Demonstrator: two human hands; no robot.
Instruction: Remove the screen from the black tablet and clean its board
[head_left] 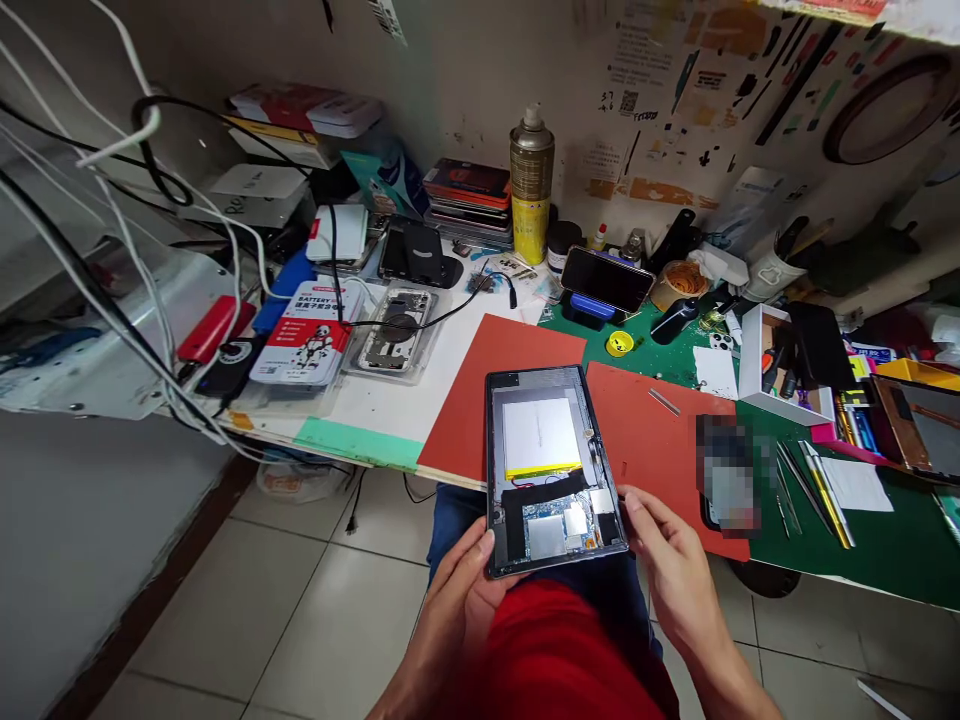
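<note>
An opened tablet [540, 435] with its back off is tilted up at the front edge of the bench. Inside it show a silvery-white battery with a yellow strip, black tape, and a blue circuit board with metal shields along the near end. My left hand [459, 575] grips the near left corner, thumb on the rim and fingers underneath. At the near right edge, my right hand [667, 550] pinches the frame between thumb and fingers. Beneath the tablet's far part lies a red-brown mat [495, 360].
A phone [724, 475], partly blurred out, lies on the right mat, with tweezers [814, 485] beyond it. An opened phone [395, 330] sits in a clear tray at left. A spray can [532, 185] stands at the back. Cables [142, 260] hang at the left.
</note>
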